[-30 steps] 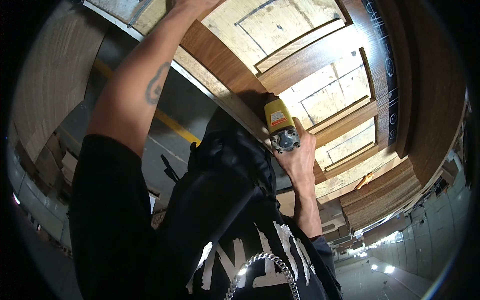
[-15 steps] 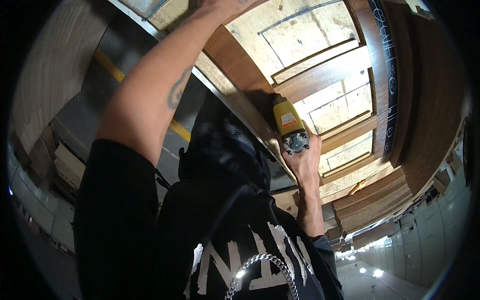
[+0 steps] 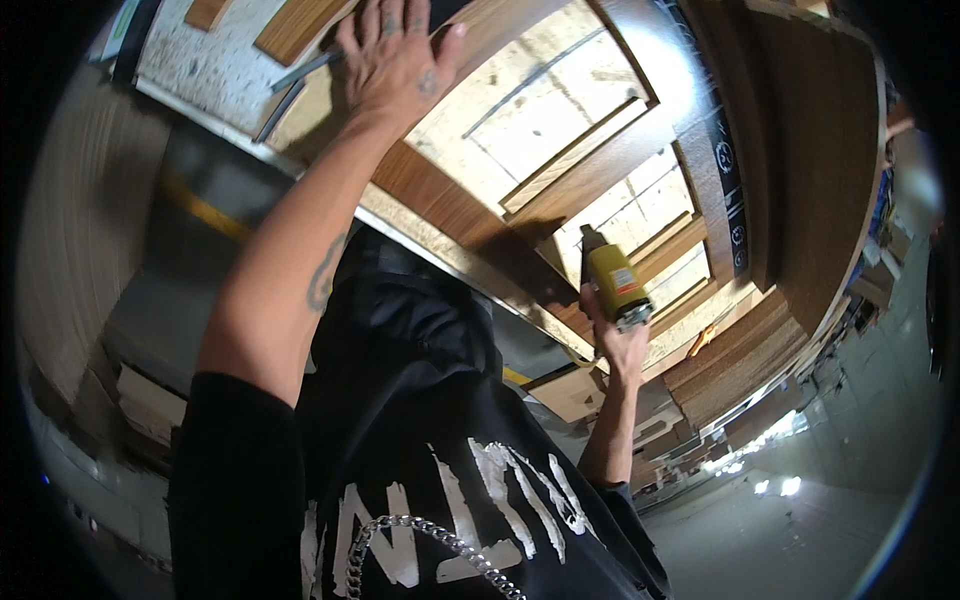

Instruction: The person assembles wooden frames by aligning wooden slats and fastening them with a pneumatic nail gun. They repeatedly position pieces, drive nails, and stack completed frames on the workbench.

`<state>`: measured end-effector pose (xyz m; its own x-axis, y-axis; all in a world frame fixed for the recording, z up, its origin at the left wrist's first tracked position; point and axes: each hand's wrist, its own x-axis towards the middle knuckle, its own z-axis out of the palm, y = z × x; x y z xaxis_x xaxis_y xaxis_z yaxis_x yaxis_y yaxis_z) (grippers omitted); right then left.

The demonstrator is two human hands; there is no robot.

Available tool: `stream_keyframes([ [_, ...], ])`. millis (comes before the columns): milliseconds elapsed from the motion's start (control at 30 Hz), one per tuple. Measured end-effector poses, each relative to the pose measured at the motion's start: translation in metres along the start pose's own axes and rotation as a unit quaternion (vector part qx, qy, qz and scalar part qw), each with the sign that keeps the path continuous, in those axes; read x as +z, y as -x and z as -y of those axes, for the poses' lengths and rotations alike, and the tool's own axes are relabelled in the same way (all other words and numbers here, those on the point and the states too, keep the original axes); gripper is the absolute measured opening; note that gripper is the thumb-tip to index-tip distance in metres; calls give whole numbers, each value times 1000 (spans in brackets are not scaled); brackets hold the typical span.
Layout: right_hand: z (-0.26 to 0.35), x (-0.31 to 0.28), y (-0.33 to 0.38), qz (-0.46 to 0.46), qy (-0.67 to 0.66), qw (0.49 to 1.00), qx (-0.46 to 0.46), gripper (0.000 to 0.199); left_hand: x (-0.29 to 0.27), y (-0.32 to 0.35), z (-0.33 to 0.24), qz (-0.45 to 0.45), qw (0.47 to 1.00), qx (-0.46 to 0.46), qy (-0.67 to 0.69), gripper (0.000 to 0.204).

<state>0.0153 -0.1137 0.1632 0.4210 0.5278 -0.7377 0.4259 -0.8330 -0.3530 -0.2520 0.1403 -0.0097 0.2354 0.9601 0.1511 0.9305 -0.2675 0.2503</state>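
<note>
Left hand (image 3: 393,75) lies spread flat over a wooden frame (image 3: 430,190); right hand (image 3: 622,345) grips a yellow power tool (image 3: 614,275).

Yellow nail gun (image 3: 615,274) shifted right; left hand (image 3: 398,72) more visible.

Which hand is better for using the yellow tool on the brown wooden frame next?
Probably the right hand: its fingers are wrapped around the yellow tool, close to the brown wooden frame. The left hand is spread open, well away from the tool.
</note>
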Motion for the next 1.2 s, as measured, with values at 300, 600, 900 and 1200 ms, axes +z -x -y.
stream_keyframes([
  [300, 59, -94, -109, -127, 112, 981, -97, 56, -5, -6, -7, 64, 996, -17, -62, 73],
  [600, 49, -111, -158, -113, 161, 976, -90, 45, -15, -8, -12, 73, 996, -10, -58, 70],
  [900, 49, -116, -156, -87, 176, 971, -134, 43, -13, -9, -10, 70, 995, -4, -75, 72],
  [1200, 57, -118, -162, -52, 161, 984, -59, 45, -15, -11, -13, 69, 996, -12, -61, 73],
])
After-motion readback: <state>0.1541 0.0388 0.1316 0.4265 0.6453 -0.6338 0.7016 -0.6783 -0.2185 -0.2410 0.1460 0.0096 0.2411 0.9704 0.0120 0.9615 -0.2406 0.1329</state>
